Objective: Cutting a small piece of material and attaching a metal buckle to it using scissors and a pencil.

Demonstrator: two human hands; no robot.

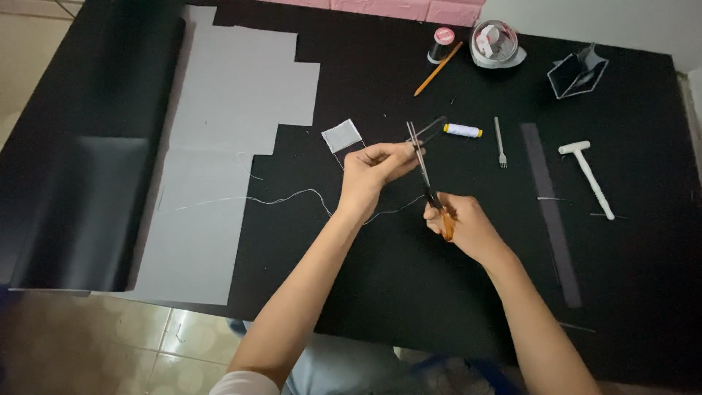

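Kid: Scissors (pixel 423 162)! Which hand has them?

Helper: The right hand (pixel 464 223) does. Its fingers are closed around the orange handles near the person, and the thin blades point away, up toward the left hand (pixel 374 170). The blades are a little bit open.

Kid: And the left hand?

Helper: It pinches a thin white thread (pixel 285 197) between its fingertips, right beside the blades. The thread trails off to the left across the black table (pixel 409 292) and onto the big grey cloth (pixel 219 146).

Kid: What is that tiny grey square?

Helper: A small grey patch (pixel 342 135) of cloth. It lies just beyond the left hand, a bit to the left.

Kid: What is on the right?

Helper: Just past the scissors lies a white spool (pixel 463 130) with yellow ends. Next to it is a small metal fork tool (pixel 499 142), then a long dark strip (pixel 550 212), then a white hammer (pixel 587 170).

Kid: And far away?

Helper: An orange pencil (pixel 438 69) lies beside a black spool with a pink top (pixel 441 44). A round clear holder (pixel 496 44) sits to the right of them, and a dark folded pouch (pixel 578 73) sits farther right.
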